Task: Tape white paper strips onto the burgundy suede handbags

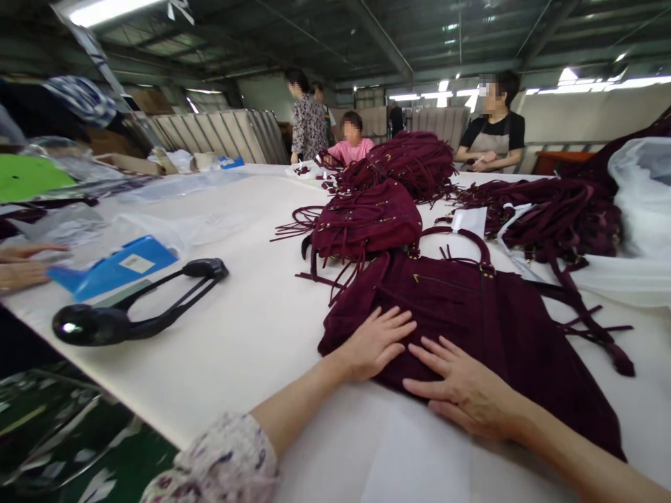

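A dark maroon handbag (524, 335) lies flat on the white table in front of me, its looped handle toward the far side and a zip across its upper panel. My left hand (378, 342) rests on the bag's left part with fingers stretched out. Close beside it, my right hand (461, 384) is spread on the bag's near edge, fingers apart. Neither hand grips anything. Just beyond lies a second maroon bag (367, 220) with fringe and metal studs, touching the first one. A white sheet (419, 454) lies on the table below my hands.
A black looped device (141, 314) and a blue tape dispenser (126, 264) lie at left, near another person's hand (24, 269). Heaped maroon bags (403, 164) and straps (556, 213) lie farther back. Clear plastic (642, 209) is at right. Several people stand behind the table (251, 279).
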Tool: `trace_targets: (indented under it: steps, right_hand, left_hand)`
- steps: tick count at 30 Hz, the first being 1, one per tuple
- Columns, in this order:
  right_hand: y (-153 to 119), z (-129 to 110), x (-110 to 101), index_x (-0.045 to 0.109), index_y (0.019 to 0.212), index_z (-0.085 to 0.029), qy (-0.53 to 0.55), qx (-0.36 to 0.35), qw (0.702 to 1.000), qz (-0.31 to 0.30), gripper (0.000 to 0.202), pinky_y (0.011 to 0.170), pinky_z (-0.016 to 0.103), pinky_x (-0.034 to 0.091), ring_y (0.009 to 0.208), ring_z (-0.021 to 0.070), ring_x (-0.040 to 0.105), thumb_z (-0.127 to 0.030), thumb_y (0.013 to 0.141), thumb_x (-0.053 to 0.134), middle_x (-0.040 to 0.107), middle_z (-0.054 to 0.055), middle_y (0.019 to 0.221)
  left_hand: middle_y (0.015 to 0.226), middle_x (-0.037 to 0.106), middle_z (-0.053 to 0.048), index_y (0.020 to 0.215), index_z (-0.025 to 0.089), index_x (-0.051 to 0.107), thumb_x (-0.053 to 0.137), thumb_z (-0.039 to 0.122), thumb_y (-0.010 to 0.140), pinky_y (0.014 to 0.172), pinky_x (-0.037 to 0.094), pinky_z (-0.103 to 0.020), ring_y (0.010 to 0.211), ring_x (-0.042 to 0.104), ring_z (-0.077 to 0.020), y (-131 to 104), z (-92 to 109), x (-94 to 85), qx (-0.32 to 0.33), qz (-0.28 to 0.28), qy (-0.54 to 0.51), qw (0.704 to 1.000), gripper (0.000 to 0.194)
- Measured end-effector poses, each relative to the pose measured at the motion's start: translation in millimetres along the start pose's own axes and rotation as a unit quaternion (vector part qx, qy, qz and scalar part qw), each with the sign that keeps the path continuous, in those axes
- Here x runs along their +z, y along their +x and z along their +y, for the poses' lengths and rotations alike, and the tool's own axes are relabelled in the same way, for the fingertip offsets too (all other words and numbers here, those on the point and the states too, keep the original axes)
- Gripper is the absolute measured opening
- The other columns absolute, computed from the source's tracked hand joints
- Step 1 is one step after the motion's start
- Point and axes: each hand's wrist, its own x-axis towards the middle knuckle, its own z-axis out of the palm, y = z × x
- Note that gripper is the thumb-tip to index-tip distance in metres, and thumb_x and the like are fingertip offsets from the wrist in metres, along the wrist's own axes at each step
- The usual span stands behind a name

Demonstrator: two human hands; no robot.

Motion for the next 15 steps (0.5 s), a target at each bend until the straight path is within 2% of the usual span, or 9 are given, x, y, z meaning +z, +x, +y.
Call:
trace_targets:
  steps: [2, 3, 4, 6, 8, 10, 12, 13, 15]
  right_hand:
    - [2, -2, -3, 0.036, 0.141, -0.045, -0.003, 0.002, 1.000, -0.008, 0.052, 0.113, 0.058, 0.015, 0.142, 0.0305, 0.017, -0.036, 0.092, 0.053, 0.014, 0.002, 0.158]
    - [4, -3, -5, 0.034, 0.142, -0.044, -0.004, 0.002, 1.000, -0.012, 0.053, 0.113, 0.058, 0.015, 0.142, 0.0297, 0.017, -0.036, 0.093, 0.052, 0.015, 0.002, 0.157]
    - [5, -4, -7, 0.033, 0.142, -0.044, -0.005, 0.004, 1.000, -0.015, 0.054, 0.113, 0.057, 0.015, 0.142, 0.0292, 0.018, -0.036, 0.093, 0.052, 0.015, 0.003, 0.157]
    - [6, -6, -11, 0.032, 0.143, -0.044, -0.005, 0.007, 1.000, -0.018, 0.054, 0.113, 0.057, 0.015, 0.142, 0.0287, 0.018, -0.035, 0.093, 0.051, 0.014, 0.003, 0.157]
    - [6, -7, -14, 0.033, 0.142, -0.044, -0.001, 0.004, 1.000, -0.020, 0.053, 0.113, 0.057, 0.016, 0.142, 0.0292, 0.018, -0.036, 0.093, 0.051, 0.013, 0.002, 0.157]
    - [7, -5, -13, 0.034, 0.141, -0.045, -0.001, -0.002, 1.000, -0.020, 0.052, 0.113, 0.057, 0.017, 0.142, 0.0305, 0.018, -0.039, 0.093, 0.052, 0.012, 0.002, 0.158]
    - [9, 0, -7, 0.035, 0.141, -0.046, -0.011, -0.015, 1.000, -0.014, 0.051, 0.112, 0.058, 0.019, 0.141, 0.0322, 0.019, -0.042, 0.092, 0.051, 0.010, 0.003, 0.158]
    - [11, 4, -2, 0.035, 0.141, -0.046, -0.022, -0.025, 0.999, -0.008, 0.051, 0.111, 0.058, 0.021, 0.141, 0.0331, 0.021, -0.044, 0.092, 0.051, 0.010, 0.003, 0.158]
    - [14, 14, 11, 0.033, 0.141, -0.047, -0.052, -0.051, 0.997, 0.015, 0.053, 0.108, 0.058, 0.028, 0.138, 0.0341, 0.028, -0.047, 0.092, 0.052, 0.012, 0.005, 0.157]
  left_hand:
    - [0.153, 0.028, -0.009, 0.145, 0.026, 0.033, 0.041, 0.034, 0.096, 0.113, 0.021, -0.050, 0.142, 0.024, -0.0248, -14, -25, 26.9, -0.038, -0.026, -0.011, 0.999, 0.051]
    - [0.154, 0.026, -0.009, 0.146, 0.027, 0.032, 0.042, 0.035, 0.095, 0.113, 0.022, -0.050, 0.142, 0.023, -0.0251, -17, -35, 32.4, -0.043, -0.040, -0.009, 0.998, 0.052]
    - [0.154, 0.025, -0.010, 0.146, 0.026, 0.031, 0.043, 0.036, 0.095, 0.112, 0.023, -0.049, 0.142, 0.023, -0.0256, -17, -41, 32.4, -0.040, -0.054, -0.004, 0.998, 0.053]
    - [0.152, 0.030, -0.012, 0.145, 0.023, 0.034, 0.045, 0.042, 0.094, 0.109, 0.030, -0.045, 0.140, 0.029, -0.0265, -9, -45, 20.1, -0.017, -0.095, 0.007, 0.995, 0.055]
    - [0.141, 0.047, -0.014, 0.136, 0.019, 0.048, 0.043, 0.043, 0.094, 0.103, 0.037, -0.040, 0.130, 0.044, -0.0263, 5, -40, 1.6, -0.007, -0.104, 0.014, 0.994, 0.048]
    - [0.115, 0.065, -0.012, 0.113, 0.017, 0.064, 0.036, 0.037, 0.097, 0.094, 0.043, -0.035, 0.109, 0.060, -0.0231, 18, -33, -10.6, -0.016, -0.083, 0.018, 0.996, 0.038]
    - [0.091, 0.068, -0.008, 0.091, 0.016, 0.068, 0.033, 0.030, 0.097, 0.086, 0.046, -0.031, 0.090, 0.064, -0.0194, 25, -31, -10.4, -0.033, -0.064, 0.015, 0.997, 0.038]
    - [0.089, 0.068, -0.007, 0.088, 0.016, 0.067, 0.036, 0.028, 0.096, 0.084, 0.047, -0.029, 0.087, 0.064, -0.0184, 26, -34, -6.4, -0.036, -0.062, 0.012, 0.997, 0.035]
    - [0.102, 0.065, -0.007, 0.095, 0.018, 0.066, 0.046, 0.026, 0.090, 0.087, 0.046, -0.030, 0.096, 0.062, -0.0187, 25, -46, 3.4, -0.047, -0.055, 0.008, 0.997, 0.022]
